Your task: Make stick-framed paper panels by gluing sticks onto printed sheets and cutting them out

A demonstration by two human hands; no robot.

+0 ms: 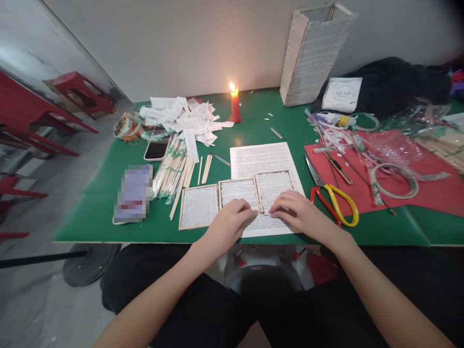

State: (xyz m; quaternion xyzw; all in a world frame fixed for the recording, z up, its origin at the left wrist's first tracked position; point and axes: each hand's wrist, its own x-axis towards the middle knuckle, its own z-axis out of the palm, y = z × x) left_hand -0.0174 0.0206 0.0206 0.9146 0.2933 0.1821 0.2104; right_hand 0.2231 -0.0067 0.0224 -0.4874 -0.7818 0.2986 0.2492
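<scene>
Three flat rectangular frames of thin wooden sticks backed with printed paper lie in a row: a left frame (198, 207), a middle frame (237, 190) and a right frame (275, 187). The middle and right ones rest partly on a printed sheet (253, 154). My left hand (234, 216) has its fingers bent together, tips at the lower corner where the middle and right frames meet. My right hand (299, 210) is closed in a pinch at the bottom stick of the right frame. The fingers partly hide that lower edge.
A lit red candle (235, 107) stands at the back. Left lie wrapped chopsticks (170, 169), paper strips (184, 116) and two phones. To the right are scissors (331, 193), a red sheet (431, 193) and a coil (394, 181). Behind stands a tall paper-covered box (313, 58).
</scene>
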